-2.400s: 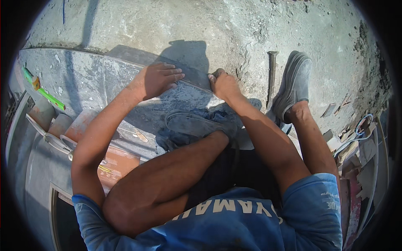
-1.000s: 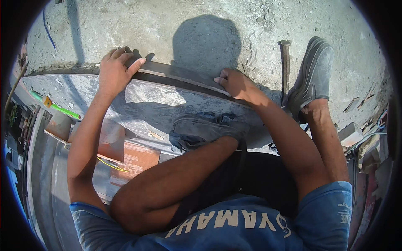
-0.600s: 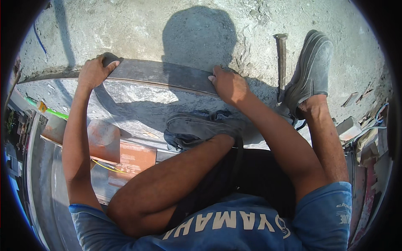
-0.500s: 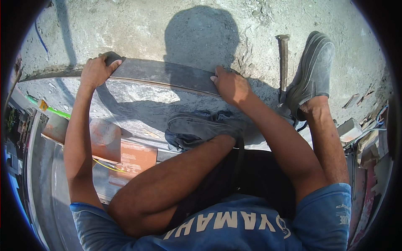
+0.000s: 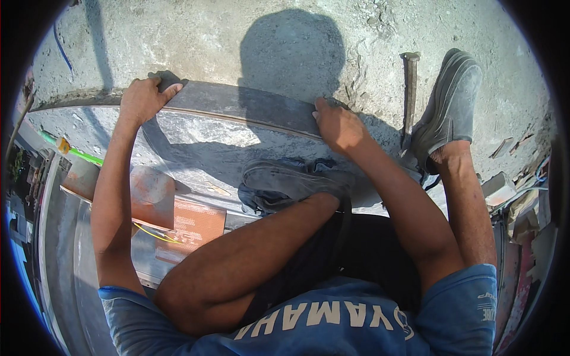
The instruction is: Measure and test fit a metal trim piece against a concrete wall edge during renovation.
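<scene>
A grey strip [image 5: 246,107] lies along the step's edge, left hand [image 5: 142,101] half-curled, gripping one end, right hand [image 5: 341,126] closed on the other! Orange carton [image 5: 199,222] below, contents hidden; metal bar [image 5: 410,95] on rough concrete [image 5: 178,41] beyond.

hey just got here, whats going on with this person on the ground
A person has both bare hands on a long, flat grey strip. The left hand grips one end and the right hand the other, along the edge of the rough concrete. A rusty metal bar lies on the concrete, between the right hand and the right shoe.
</scene>
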### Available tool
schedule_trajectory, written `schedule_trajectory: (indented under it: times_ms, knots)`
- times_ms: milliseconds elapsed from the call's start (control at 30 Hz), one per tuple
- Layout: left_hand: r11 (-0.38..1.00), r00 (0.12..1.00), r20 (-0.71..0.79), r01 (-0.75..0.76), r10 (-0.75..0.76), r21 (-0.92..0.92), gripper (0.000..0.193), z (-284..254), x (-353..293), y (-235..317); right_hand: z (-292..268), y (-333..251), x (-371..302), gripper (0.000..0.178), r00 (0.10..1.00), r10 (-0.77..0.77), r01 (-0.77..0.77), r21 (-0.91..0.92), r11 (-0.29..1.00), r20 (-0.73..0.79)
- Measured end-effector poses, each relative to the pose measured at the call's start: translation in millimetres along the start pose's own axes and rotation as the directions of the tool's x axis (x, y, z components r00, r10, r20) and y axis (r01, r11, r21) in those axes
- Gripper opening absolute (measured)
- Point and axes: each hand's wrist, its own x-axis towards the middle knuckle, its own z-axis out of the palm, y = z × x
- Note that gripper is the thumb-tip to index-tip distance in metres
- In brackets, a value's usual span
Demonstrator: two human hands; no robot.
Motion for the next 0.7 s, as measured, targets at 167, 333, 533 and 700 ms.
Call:
schedule_trajectory:
  times_ms: [167,333,533,700]
  knots:
    - [0.999,0.999,0.007,-0.044,0.044,0.014,0.068,-4,2,0,-1,33,5,0.030,0.969,-0.227,0.241,0.170,0.956,-0.097]
    - [0.998,0.999,-0.001,-0.052,0.052,0.022,0.067,-1,1,-1,-25,31,14,0.048,0.970,-0.134,0.054,0.358,0.932,0.204]
    - [0.998,0.998,0.002,-0.061,0.061,-0.008,0.065,-1,3,-1,-13,39,14,0.058,0.987,-0.148,0.132,0.227,0.965,0.056]
    - [0.999,0.998,0.039,-0.045,0.045,0.010,0.065,-6,3,2,-25,29,12,0.060,0.978,-0.108,0.061,0.253,0.966,0.177]
